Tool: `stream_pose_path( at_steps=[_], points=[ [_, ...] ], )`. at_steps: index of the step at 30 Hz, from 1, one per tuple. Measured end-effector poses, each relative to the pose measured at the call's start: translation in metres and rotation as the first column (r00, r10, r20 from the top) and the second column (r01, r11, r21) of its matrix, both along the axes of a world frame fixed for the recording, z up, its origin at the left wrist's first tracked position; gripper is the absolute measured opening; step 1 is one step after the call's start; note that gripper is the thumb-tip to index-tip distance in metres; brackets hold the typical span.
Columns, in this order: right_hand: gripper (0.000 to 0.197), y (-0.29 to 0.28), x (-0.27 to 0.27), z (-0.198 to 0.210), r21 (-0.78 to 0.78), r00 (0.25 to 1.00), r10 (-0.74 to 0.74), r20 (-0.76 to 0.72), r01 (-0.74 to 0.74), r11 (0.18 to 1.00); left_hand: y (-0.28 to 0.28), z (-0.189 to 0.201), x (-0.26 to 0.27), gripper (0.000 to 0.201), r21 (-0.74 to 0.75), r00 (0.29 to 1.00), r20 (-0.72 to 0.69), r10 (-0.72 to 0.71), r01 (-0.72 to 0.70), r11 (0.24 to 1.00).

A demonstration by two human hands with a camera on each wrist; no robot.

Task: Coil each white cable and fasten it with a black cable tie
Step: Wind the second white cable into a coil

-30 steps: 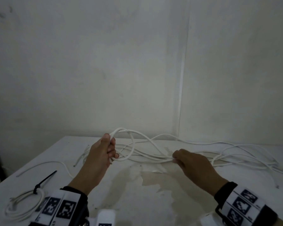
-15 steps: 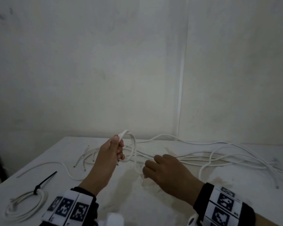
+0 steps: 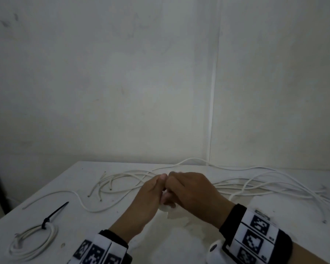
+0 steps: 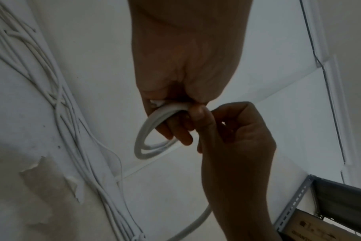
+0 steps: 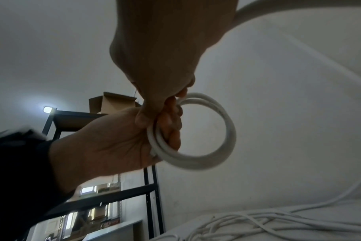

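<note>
White cable coil (image 5: 198,138), two loops, held upright above table (image 3: 160,241) centre; its tail runs off twd loose cables (image 3: 265,184) at right. Left hand (image 3: 148,197) grips coil's rim, right hand (image 3: 191,193) pinches it alongside. Tied coil w/ black cable tie (image 3: 54,213) lies near-left.

Bare left hand (image 3: 147,199) & right hand (image 3: 191,189). Black cuffs (image 3: 231,216) at both wrists. White wristbands (image 3: 255,235) w/ black square fiducial markers. Rounded white cam housing (image 3: 215,247) under right wrist.
</note>
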State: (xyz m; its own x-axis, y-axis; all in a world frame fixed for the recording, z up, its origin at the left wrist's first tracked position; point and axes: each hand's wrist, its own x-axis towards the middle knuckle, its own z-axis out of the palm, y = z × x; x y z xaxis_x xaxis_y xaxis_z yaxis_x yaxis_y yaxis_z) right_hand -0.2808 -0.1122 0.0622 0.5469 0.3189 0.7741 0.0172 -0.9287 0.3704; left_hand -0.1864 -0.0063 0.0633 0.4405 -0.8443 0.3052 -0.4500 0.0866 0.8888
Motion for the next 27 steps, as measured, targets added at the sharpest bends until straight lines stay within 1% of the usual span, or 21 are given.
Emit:
stream_pose_path(
  at_steps=[2,4,6,9,11,13,16,18,20,24,26,27],
  points=[
    [0.021,-0.003,-0.002,0.005,0.043,1.000,-0.003,0.024,0.002,0.999,0.002,0.002,-0.005,0.039,0.019,0.997,-0.058,-0.045,0.046,0.999],
    [0.019,-0.008,-0.005,0.007,0.053,0.999,-0.009,0.031,0.007,0.999,0.004,0.004,-0.005,0.040,0.022,0.980,-0.166,-0.110,0.115,0.993],
    [0.019,-0.022,-0.011,0.010,0.060,0.999,-0.043,0.031,0.041,0.997,0.007,0.005,-0.001,0.039,0.042,0.955,-0.264,-0.135,0.151,0.988],
    [0.031,-0.046,-0.022,0.018,0.134,0.992,-0.127,0.025,0.122,0.983,0.012,0.001,0.001,0.040,0.105,0.937,-0.328,-0.119,0.161,0.981],
    [0.037,-0.053,-0.023,0.015,0.181,0.986,-0.169,0.015,0.163,0.970,0.013,-0.001,-0.001,0.042,0.116,0.924,-0.364,-0.114,0.167,0.979],
    [0.040,-0.056,-0.020,0.008,0.242,0.981,-0.194,0.010,0.185,0.952,0.011,0.001,-0.006,0.044,0.109,0.902,-0.417,-0.112,0.172,0.979],
    [0.048,-0.055,-0.019,0.004,0.325,0.971,-0.238,0.011,0.222,0.919,0.007,0.010,-0.012,0.043,0.045,0.875,-0.465,-0.136,0.177,0.983],
    [0.043,-0.056,-0.019,0.004,0.386,0.974,-0.227,-0.001,0.210,0.898,0.005,0.014,-0.013,0.038,0.009,0.874,-0.470,-0.121,0.142,0.990],
    [0.039,-0.055,-0.020,0.000,0.474,0.983,-0.180,-0.039,0.177,0.863,0.003,0.015,-0.011,0.036,-0.035,0.857,-0.507,-0.089,0.082,0.996],
    [0.032,-0.053,-0.020,-0.014,0.599,0.992,-0.117,-0.054,0.125,0.791,-0.002,0.013,-0.003,0.037,-0.166,0.765,-0.640,-0.077,-0.040,0.985],
    [0.035,-0.052,-0.021,-0.024,0.636,0.991,-0.111,-0.077,0.135,0.760,-0.003,0.013,0.002,0.036,-0.229,0.726,-0.681,-0.098,-0.084,0.970],
    [0.037,-0.051,-0.021,-0.029,0.634,0.991,-0.107,-0.076,0.130,0.762,-0.004,0.014,0.006,0.035,-0.259,0.705,-0.701,-0.110,-0.107,0.960]
  ],
)
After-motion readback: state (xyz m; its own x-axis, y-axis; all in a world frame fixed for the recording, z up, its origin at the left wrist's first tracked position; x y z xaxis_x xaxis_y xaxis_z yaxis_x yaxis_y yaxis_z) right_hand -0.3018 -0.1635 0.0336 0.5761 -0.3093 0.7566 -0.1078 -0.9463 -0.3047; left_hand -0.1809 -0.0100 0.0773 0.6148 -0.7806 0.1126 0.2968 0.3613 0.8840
